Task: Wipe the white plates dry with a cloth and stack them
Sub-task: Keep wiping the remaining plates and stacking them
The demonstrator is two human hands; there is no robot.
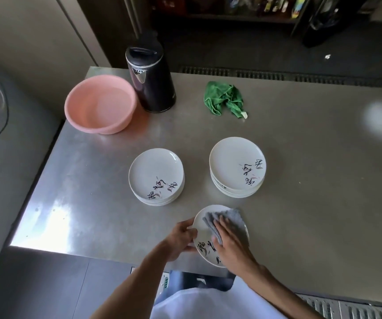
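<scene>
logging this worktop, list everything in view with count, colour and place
stainless steel table: one, grey, fills the view
round pink plastic basin: one, pink, far left corner
black electric kettle: one, black, beside the basin
crumpled green cloth: one, green, far side, right of kettle
left stack of white lettered plates: one, white, mid table
right stack of white lettered plates: one, white, mid table
single white lettered plate: one, white, near edge
grey cloth: one, grey, on the single plate
left hand: one, grips the single plate's left rim
right hand: one, pressed flat on the grey cloth
</scene>
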